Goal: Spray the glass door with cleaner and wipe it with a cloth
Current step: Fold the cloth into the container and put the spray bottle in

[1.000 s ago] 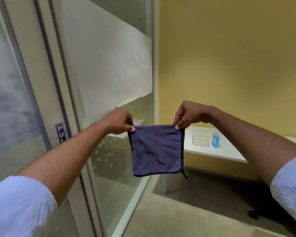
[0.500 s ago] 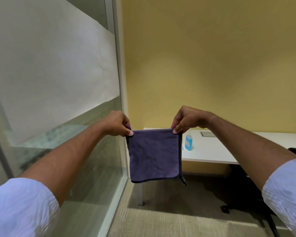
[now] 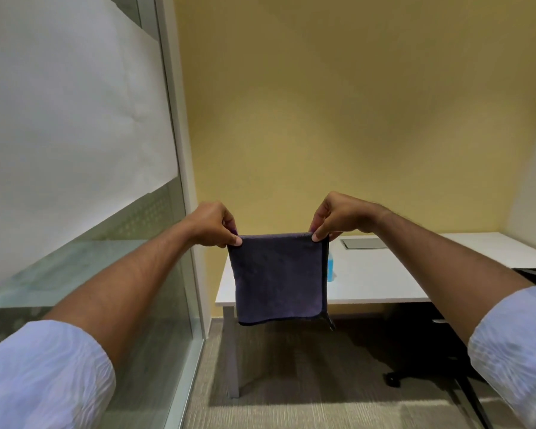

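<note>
A dark purple cloth (image 3: 279, 278) hangs flat in front of me, held up by its two top corners. My left hand (image 3: 214, 224) pinches the top left corner and my right hand (image 3: 338, 216) pinches the top right one. Behind the cloth's right edge a blue cleaner bottle (image 3: 331, 267) stands on the white desk (image 3: 384, 280), mostly hidden. A glass wall panel (image 3: 75, 150) with a frosted band fills the left side; the door itself is out of view.
The yellow wall stands behind the desk. A grey flat panel (image 3: 364, 243) lies in the desk top. A black office chair (image 3: 446, 360) stands under the desk's right part. Carpet floor spreads below.
The view has swung right, away from the door with its pull label and toward the desk. Both hands keep the cloth stretched by its top corners.
</note>
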Demonstrator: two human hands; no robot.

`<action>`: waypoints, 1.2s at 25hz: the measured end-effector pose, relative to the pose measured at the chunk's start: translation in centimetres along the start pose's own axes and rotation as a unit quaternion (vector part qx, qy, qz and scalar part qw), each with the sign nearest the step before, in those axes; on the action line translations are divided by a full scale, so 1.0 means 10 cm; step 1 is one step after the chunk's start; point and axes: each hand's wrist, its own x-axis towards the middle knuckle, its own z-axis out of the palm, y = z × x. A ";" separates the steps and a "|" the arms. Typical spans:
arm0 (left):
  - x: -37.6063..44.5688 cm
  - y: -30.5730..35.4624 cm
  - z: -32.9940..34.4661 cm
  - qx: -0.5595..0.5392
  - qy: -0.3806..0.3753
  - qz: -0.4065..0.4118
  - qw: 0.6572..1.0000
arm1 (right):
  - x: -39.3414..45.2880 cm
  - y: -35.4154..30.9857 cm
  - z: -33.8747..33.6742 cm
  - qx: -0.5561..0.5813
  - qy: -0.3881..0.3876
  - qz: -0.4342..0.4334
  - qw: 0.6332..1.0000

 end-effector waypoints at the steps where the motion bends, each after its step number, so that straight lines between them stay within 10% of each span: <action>1: 0.14 -0.03 0.02 -0.015 -0.009 -0.005 1.000 | 0.11 0.06 -0.02 0.001 0.004 0.005 1.000; 30: 4.43 -1.14 0.62 -0.002 -0.078 0.038 0.996 | 4.15 1.61 -0.58 -0.067 -0.046 0.041 0.996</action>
